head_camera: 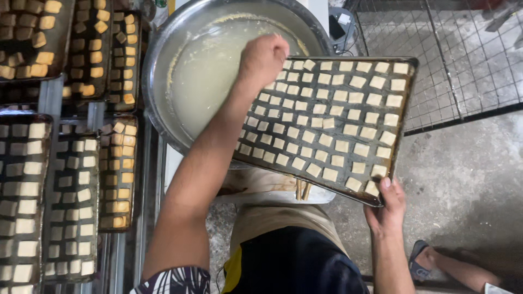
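the left hand (265, 56) is closed in a loose fist at the far left corner of a dark baking tray (406, 109); whether its fingers grip the tray rim or a cube cannot be told, since they are curled out of sight. the right hand (388, 209) is clamped on the near right corner of the same tray, thumb laid flat on the rim and fingers hidden underneath.

the tray is held up between the two hands, above the right part of a large round metal basin (163, 49) that contains a pale cloudy liquid (204, 71). rows of pale cubes (327, 122) cover the whole tray; no gaps or emptied rows are seen, so the tray is judged to be still fully loaded.

the long axis of the tray runs from upper left to lower right in the view, the far left corner lying over the basin and the near right corner toward the body. it appears tilted, though the direction of slope cannot be told.

to the left, racks (46, 98) carry further trays of cubes (71, 201), some pale, some browned (121, 174). a wire mesh panel (463, 54) lies on the concrete floor (468, 179) at the right.
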